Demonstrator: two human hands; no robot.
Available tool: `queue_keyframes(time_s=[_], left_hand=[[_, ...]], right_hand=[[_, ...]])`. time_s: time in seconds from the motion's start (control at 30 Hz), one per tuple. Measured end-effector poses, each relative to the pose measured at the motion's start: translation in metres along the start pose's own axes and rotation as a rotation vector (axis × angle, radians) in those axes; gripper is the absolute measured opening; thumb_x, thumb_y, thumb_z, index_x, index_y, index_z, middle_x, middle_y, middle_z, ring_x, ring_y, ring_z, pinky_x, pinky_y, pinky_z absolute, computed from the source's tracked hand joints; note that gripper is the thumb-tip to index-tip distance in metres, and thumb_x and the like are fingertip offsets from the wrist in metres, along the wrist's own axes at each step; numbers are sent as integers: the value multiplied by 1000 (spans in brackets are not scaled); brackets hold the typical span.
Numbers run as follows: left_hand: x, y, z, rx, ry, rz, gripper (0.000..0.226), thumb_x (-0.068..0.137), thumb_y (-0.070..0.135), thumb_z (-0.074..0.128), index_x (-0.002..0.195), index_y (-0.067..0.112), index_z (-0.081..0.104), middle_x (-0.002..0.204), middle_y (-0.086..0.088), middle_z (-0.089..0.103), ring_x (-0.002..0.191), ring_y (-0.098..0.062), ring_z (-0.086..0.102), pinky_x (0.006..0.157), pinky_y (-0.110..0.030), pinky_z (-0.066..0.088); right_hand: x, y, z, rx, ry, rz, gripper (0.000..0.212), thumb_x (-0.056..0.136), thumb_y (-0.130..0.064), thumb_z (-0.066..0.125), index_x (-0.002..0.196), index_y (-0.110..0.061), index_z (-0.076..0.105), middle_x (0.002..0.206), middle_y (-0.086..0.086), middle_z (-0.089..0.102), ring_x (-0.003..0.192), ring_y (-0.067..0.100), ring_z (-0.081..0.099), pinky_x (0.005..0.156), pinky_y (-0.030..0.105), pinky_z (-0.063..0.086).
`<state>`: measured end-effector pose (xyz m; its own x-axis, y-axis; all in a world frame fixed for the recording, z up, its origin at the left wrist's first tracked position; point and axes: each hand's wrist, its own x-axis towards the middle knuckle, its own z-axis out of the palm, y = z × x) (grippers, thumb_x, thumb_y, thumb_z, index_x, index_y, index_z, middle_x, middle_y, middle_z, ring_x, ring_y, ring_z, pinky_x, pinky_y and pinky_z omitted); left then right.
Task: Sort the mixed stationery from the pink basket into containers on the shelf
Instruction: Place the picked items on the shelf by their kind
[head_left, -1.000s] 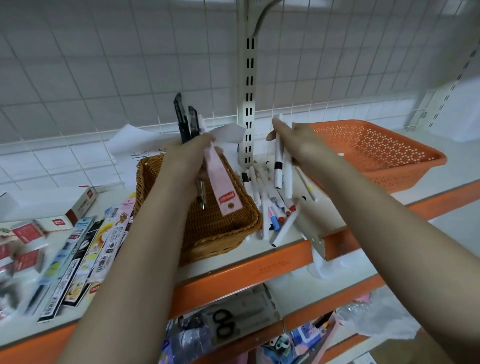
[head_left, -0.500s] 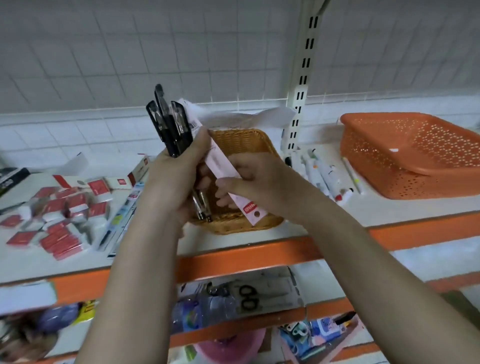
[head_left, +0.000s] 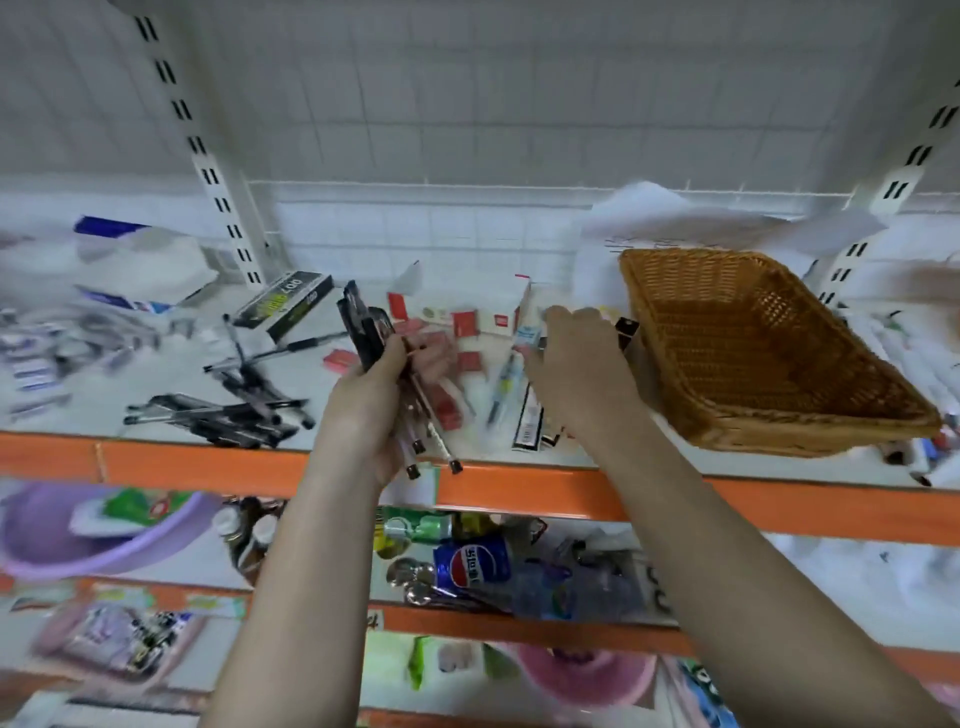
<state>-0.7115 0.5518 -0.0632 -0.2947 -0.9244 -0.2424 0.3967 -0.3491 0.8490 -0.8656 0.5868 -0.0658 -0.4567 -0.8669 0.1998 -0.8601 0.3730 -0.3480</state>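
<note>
My left hand (head_left: 363, 400) grips a bunch of black pens (head_left: 366, 332), caps up and tips hanging below my palm. My right hand (head_left: 576, 364) reaches palm down over flat packaged pens (head_left: 527, 415) lying on the white shelf, fingers stretched toward a white and blue pack (head_left: 527, 332). Motion blur hides whether it holds anything. An empty wicker basket (head_left: 769, 364) sits just right of that hand. The pink basket (head_left: 613, 686) shows on a lower shelf, blurred.
Loose black pens (head_left: 223, 410) lie in a heap left of my left hand. Small red boxes (head_left: 462, 322) are scattered behind both hands. White markers (head_left: 930, 374) lie right of the wicker basket. The shelf's orange front edge (head_left: 519, 493) runs below my wrists.
The view swung left. My right hand left the marker pile, took the pink pack from my left hand, and now reaches over the packaged pens; the pink pack is out of sight.
</note>
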Motion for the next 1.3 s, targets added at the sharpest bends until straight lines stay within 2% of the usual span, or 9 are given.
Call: queue_keyframes(time_s=[0.17,0.33,0.47,0.57,0.7,0.83,1.07,1.2,1.3], left_hand=[[39,51,-74,81,-62,112,28,100,32,42,91,18,65,81,8,72,71,-4,68,65,-28,55],[60,94,-130,270,-78,173,34,96,43,46,73,35,69,116,5,64,100,-12,59,76,-29,45],[68,120,-174,373,-104,155,24,95,41,49,88,29,69,102,3,67,95,-13,62,81,-30,47],[76,138,-200,450,-88,208,21,94,43,50,86,26,60,93,5,66,90,-12,63,88,-39,51],[77,142,-235,1066,-66,470,22,92,46,51,93,25,55,91,11,58,73,3,56,65,-11,45],[82,113,-260,1458,-68,383,60,70,57,71,115,21,56,110,2,57,104,-18,53,85,-32,45],[98,104,-254,1510,-161,676,37,72,40,74,103,21,69,107,2,58,106,-18,45,82,-22,31],[102,102,-253,1640,-268,870,48,54,44,83,94,20,72,98,-3,64,93,-27,56,73,-40,49],[102,97,-245,1651,-468,1028,47,61,52,70,100,26,72,105,0,65,103,-18,48,78,-33,46]], right_hand=[[-27,-116,26,511,-283,-217,34,91,-48,51,107,-23,66,86,-15,62,78,-5,55,73,24,42],[-29,-213,68,753,-437,-156,18,91,-19,54,109,-22,54,99,2,64,90,21,65,88,42,52],[-26,-251,80,777,-463,-206,9,96,-13,45,95,-19,50,84,7,58,77,17,58,74,34,50],[-8,-246,77,455,-361,-229,8,99,-21,43,104,-16,47,86,6,59,80,22,58,71,33,44],[10,-235,82,166,-387,-212,15,100,-27,40,104,-13,44,76,-2,49,68,13,48,56,27,33],[19,-221,107,-135,-425,-224,44,99,-14,39,142,-22,34,119,10,56,112,29,53,85,32,42],[36,-211,75,-152,-584,-291,51,91,-24,58,140,-26,40,134,-1,46,123,18,44,93,26,37],[74,-222,66,-8,-560,-318,46,94,-39,50,136,-21,46,140,-3,47,126,14,44,103,26,33],[89,-230,94,-200,-577,-396,39,97,-39,47,129,-17,52,131,3,54,112,18,50,81,23,35]])
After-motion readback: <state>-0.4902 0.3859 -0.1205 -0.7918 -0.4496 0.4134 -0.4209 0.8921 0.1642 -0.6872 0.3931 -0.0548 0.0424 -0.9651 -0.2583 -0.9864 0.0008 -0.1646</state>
